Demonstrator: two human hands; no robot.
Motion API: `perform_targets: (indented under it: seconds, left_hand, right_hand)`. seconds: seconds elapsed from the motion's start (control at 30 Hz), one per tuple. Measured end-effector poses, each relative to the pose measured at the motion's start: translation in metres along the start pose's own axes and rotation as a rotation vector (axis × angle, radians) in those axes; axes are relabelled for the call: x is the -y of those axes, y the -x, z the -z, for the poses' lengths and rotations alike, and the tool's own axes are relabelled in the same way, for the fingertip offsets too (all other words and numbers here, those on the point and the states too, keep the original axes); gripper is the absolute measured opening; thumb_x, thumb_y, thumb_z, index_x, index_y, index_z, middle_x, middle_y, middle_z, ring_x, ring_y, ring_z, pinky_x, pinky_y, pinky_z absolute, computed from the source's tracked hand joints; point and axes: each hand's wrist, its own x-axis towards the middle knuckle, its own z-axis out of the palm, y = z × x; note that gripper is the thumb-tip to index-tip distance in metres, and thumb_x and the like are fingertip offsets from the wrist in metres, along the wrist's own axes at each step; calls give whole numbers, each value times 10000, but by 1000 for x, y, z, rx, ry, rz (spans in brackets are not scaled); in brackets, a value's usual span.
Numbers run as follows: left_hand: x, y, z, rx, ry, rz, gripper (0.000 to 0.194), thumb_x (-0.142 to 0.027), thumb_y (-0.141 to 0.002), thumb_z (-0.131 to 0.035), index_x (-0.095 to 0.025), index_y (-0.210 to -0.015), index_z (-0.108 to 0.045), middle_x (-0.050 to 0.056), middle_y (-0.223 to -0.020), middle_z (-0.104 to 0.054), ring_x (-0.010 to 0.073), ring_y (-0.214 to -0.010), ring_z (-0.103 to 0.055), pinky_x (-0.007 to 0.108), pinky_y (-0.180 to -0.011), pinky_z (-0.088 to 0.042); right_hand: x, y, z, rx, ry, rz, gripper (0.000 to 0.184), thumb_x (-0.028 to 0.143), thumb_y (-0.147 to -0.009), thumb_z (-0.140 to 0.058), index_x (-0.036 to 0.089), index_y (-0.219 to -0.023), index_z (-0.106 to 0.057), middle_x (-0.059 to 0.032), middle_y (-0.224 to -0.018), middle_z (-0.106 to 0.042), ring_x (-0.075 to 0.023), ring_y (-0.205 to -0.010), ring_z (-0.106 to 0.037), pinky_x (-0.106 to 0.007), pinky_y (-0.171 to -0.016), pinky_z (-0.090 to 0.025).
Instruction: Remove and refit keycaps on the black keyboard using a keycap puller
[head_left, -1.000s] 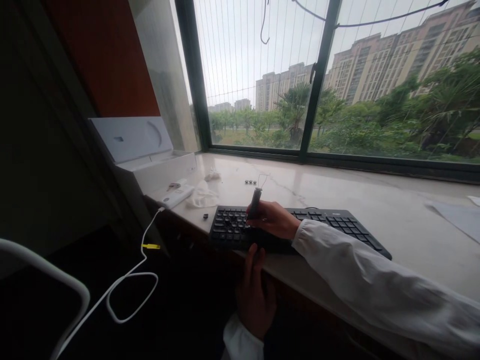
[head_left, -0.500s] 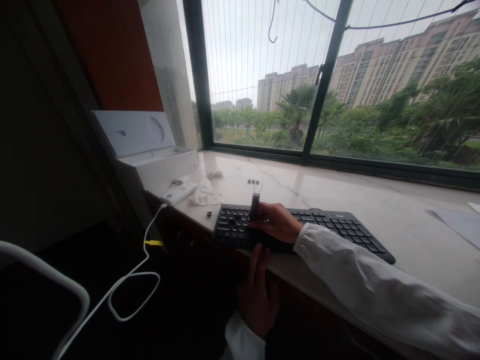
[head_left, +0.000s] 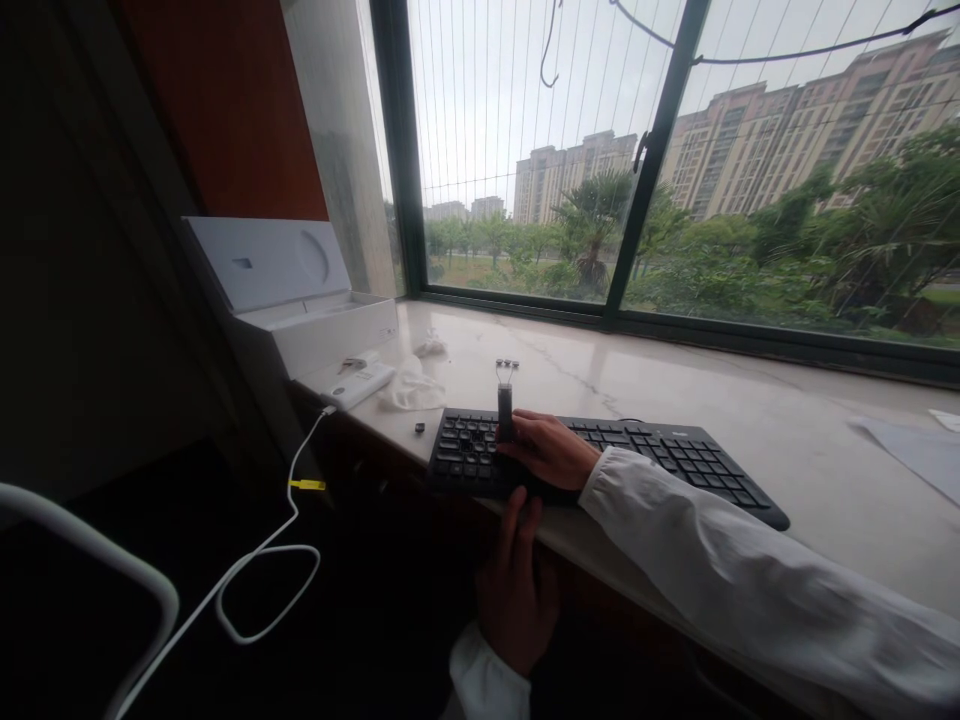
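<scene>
A black keyboard (head_left: 701, 462) lies along the front edge of the marble sill. My right hand (head_left: 551, 445) is over its left half, closed around the dark handle of a keycap puller (head_left: 505, 405). The puller stands upright with its thin wire prongs pointing up, and the keys under my hand are hidden. My left hand (head_left: 517, 580) is below the front edge, fingers stretched up to the keyboard's near side. Some keycaps look to be off the left part, where dark gaps show. Several small keycaps (head_left: 507, 363) sit in a row behind, and one dark keycap (head_left: 420, 427) lies to the left.
An open white box (head_left: 322, 335) stands at the left end of the sill (head_left: 825, 450). In front of it lie a white power strip (head_left: 361, 385) and crumpled clear plastic (head_left: 415, 388). A white cable (head_left: 289, 520) hangs down at left. Paper (head_left: 911, 450) rests at far right.
My right hand has shifted slightly left with the keycap puller, whose prongs now stand a little further left. My left hand has stayed in place.
</scene>
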Motion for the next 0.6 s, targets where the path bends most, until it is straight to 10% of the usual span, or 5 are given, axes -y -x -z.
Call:
perform_targets:
  seconds: [0.6]
  left_hand:
    - [-1,-1,6,42,-26,1,648,-70,-856,-420,-281,-1462,-333,12,-1555,-333,174,-1345,-447,271,-942,-528]
  right_hand:
    - [-4,-3,-9,73,7,33,257,354,-994,-370,181,-1100,-527,-94,-1053,-581,-221,-973,-575,-354,-896,-440]
